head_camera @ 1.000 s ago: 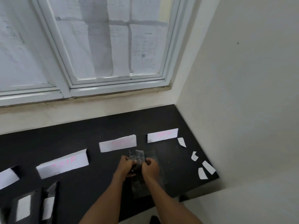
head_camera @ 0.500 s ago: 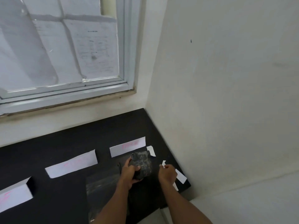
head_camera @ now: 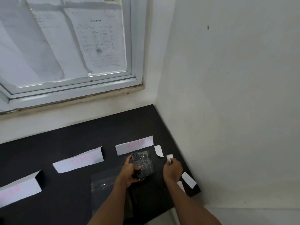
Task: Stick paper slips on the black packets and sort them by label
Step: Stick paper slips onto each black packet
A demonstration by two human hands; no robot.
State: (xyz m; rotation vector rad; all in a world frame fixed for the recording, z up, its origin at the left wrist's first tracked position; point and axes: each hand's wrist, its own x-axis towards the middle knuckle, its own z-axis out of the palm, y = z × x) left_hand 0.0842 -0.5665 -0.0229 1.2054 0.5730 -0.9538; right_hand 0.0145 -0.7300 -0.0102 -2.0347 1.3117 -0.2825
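My left hand [head_camera: 129, 172] grips a black packet [head_camera: 143, 164], held just in front of the rightmost folded label card [head_camera: 134, 145] with pink writing. My right hand [head_camera: 172, 170] pinches a small white paper slip [head_camera: 170, 158] to the right of the packet, lifted off the table. Three more white slips lie on the black table [head_camera: 65, 140]: one [head_camera: 159, 151] beside the rightmost card, one [head_camera: 188, 179] at the table's right edge, and one [head_camera: 181, 186] partly hidden by my right wrist.
Two more folded label cards stand to the left, one in the middle [head_camera: 78, 159] and one at far left [head_camera: 19, 191]. A clear plastic bag [head_camera: 103, 184] lies flat under my left forearm. The wall [head_camera: 227, 111] closes the right side; a window [head_camera: 65, 46] is behind.
My head turned right. My right hand left the packet, reached right and picked up a white slip. My left hand keeps hold of the packet.
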